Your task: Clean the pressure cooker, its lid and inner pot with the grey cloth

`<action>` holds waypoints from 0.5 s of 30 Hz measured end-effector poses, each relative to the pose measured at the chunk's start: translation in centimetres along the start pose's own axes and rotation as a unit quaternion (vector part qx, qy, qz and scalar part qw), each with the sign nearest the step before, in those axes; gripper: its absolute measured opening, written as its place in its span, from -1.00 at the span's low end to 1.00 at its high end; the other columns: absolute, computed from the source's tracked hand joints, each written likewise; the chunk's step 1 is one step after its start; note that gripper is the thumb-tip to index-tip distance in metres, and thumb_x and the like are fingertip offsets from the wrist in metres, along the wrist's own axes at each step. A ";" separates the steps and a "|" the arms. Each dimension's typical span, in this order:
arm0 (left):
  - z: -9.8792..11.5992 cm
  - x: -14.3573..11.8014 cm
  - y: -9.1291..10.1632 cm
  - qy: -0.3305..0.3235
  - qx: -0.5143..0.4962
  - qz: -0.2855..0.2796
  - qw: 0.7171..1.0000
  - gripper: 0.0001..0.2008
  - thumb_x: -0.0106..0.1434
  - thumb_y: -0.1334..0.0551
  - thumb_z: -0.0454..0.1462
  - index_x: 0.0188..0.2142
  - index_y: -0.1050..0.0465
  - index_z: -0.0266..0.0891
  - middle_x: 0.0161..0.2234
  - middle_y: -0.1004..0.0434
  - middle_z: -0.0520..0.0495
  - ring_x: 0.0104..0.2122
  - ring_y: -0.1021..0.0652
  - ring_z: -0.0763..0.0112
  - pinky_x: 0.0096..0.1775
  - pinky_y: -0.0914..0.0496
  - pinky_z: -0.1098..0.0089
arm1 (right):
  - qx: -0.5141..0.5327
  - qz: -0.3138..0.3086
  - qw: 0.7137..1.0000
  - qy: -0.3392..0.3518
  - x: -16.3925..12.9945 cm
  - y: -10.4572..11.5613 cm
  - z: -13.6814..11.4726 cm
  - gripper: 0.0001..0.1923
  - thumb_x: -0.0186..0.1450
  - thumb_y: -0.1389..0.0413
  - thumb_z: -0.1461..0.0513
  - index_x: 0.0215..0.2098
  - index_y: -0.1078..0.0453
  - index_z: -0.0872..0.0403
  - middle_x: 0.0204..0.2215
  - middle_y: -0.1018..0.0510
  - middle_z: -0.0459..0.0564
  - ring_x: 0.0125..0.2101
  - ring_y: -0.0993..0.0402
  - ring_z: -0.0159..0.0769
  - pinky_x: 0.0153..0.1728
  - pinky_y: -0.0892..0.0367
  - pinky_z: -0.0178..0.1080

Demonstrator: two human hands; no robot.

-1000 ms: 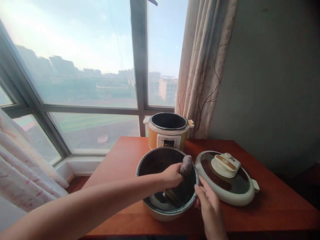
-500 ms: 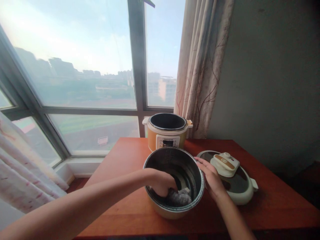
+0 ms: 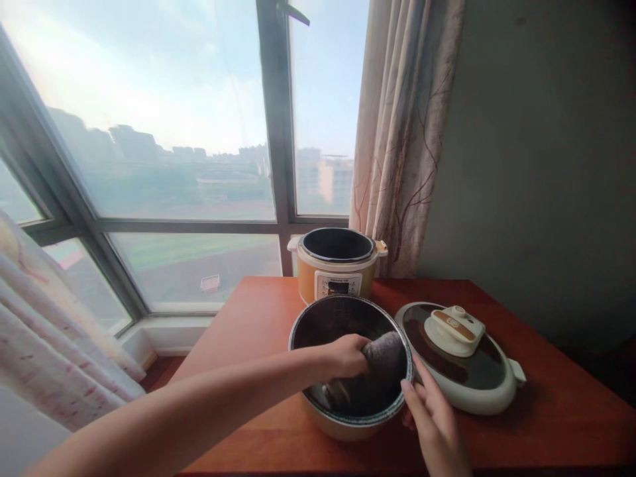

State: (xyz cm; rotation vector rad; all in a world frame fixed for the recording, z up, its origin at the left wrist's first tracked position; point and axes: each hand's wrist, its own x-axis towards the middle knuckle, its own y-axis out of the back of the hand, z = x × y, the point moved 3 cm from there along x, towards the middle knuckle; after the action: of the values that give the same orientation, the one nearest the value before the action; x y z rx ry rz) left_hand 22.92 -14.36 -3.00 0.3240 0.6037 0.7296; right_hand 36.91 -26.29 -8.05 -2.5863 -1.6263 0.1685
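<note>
A round inner pot (image 3: 318, 318) with a dark inside stands on the red-brown table (image 3: 248, 318) in front of me. My left hand (image 3: 345, 354) reaches into it and grips a grey cloth (image 3: 385, 351), pressed against the pot's right inner wall. My right hand (image 3: 434, 424) rests against the pot's outer right side near the rim, fingers closed around it.
A yellow and white cooker body (image 3: 336, 268) stands open at the table's back edge by the window. Its lid (image 3: 462, 354) lies flat to the right of the pot. A curtain (image 3: 402, 132) hangs behind, and a grey wall stands at the right.
My left hand has lifted the cloth from the pot's bottom to its right inner wall. My right hand slid from the pot's far right rim down to its near right side.
</note>
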 end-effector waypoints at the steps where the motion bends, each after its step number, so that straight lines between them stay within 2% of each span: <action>1: 0.3 0.3 -0.4 0.009 -0.056 0.039 0.998 -0.58 -0.05 -0.23 -0.43 -0.14 -0.54 -0.21 -0.35 -0.53 0.01 -0.32 -0.54 0.30 -0.34 -0.42 0.43 | 0.004 -0.001 1.000 -0.001 0.0 -0.1 0.1 0.04 0.14 -0.26 -0.18 0.39 -0.11 0.20 -0.60 -0.40 -0.16 -0.59 -0.26 -0.31 -0.56 -0.21 -0.29; 4: 1.2 0.9 -1.3 0.008 -0.186 0.111 0.976 -0.49 0.02 -0.17 -0.45 0.00 -0.45 -0.22 -0.27 -0.56 -0.04 -0.29 -0.57 0.31 -0.33 -0.45 0.44 | 0.017 -0.015 1.000 -0.003 0.2 -0.3 0.2 0.05 0.15 -0.27 -0.17 0.39 -0.09 0.22 -0.58 -0.43 -0.12 -0.60 -0.25 -0.31 -0.57 -0.22 -0.28; 6: 1.5 0.9 -1.7 0.004 -0.184 0.103 0.978 -0.48 0.02 -0.14 -0.46 0.01 -0.43 -0.24 -0.23 -0.57 -0.07 -0.27 -0.58 0.29 -0.32 -0.46 0.42 | 0.022 -0.017 1.000 -0.003 0.5 -0.3 0.3 0.04 0.15 -0.27 -0.15 0.39 -0.09 0.22 -0.58 -0.43 -0.12 -0.60 -0.25 -0.31 -0.57 -0.21 -0.28; 8: 1.8 0.5 -1.8 -0.029 -0.073 0.051 0.996 -0.48 -0.03 -0.16 -0.48 -0.02 -0.46 -0.24 -0.21 -0.58 -0.08 -0.24 -0.59 0.25 -0.29 -0.46 0.40 | 0.025 -0.016 1.000 -0.009 0.6 -0.3 0.4 0.04 0.13 -0.28 -0.15 0.38 -0.10 0.22 -0.57 -0.45 -0.11 -0.60 -0.26 -0.31 -0.58 -0.22 -0.28; 10: 2.0 -0.3 -1.4 -0.086 0.099 -0.027 0.991 -0.48 -0.08 -0.19 -0.50 -0.07 -0.51 -0.24 -0.23 -0.58 -0.06 -0.22 -0.58 0.21 -0.27 -0.45 0.38 | 0.027 -0.007 1.000 -0.010 0.7 -0.4 0.6 0.04 0.13 -0.28 -0.14 0.38 -0.10 0.21 -0.54 -0.47 -0.10 -0.58 -0.27 -0.30 -0.57 -0.23 -0.29; 12: 1.9 -1.3 -0.6 -0.132 0.245 -0.114 0.954 -0.48 -0.08 -0.18 -0.51 -0.09 -0.53 -0.23 -0.30 -0.58 -0.03 -0.26 -0.57 0.21 -0.27 -0.43 0.37 | 0.027 0.000 1.000 -0.007 0.7 -0.4 0.7 0.03 0.13 -0.28 -0.13 0.38 -0.10 0.21 -0.53 -0.49 -0.09 -0.58 -0.27 -0.31 -0.58 -0.22 -0.29; 15: 0.8 -2.1 1.1 -0.161 0.368 -0.240 0.884 -0.55 -0.07 -0.16 -0.53 -0.21 -0.58 -0.20 -0.43 -0.54 0.01 -0.35 -0.56 0.23 -0.31 -0.43 0.34 | 0.029 0.001 1.000 -0.001 0.8 -0.5 0.7 0.02 0.14 -0.27 -0.12 0.39 -0.08 0.19 -0.53 -0.48 -0.12 -0.60 -0.22 -0.35 -0.59 -0.19 -0.32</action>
State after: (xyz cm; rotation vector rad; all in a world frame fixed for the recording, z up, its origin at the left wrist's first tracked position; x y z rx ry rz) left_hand 21.57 -15.14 -0.98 0.9422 0.5916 -0.0698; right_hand 36.76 -25.33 -8.75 -2.5467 -1.5939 0.2159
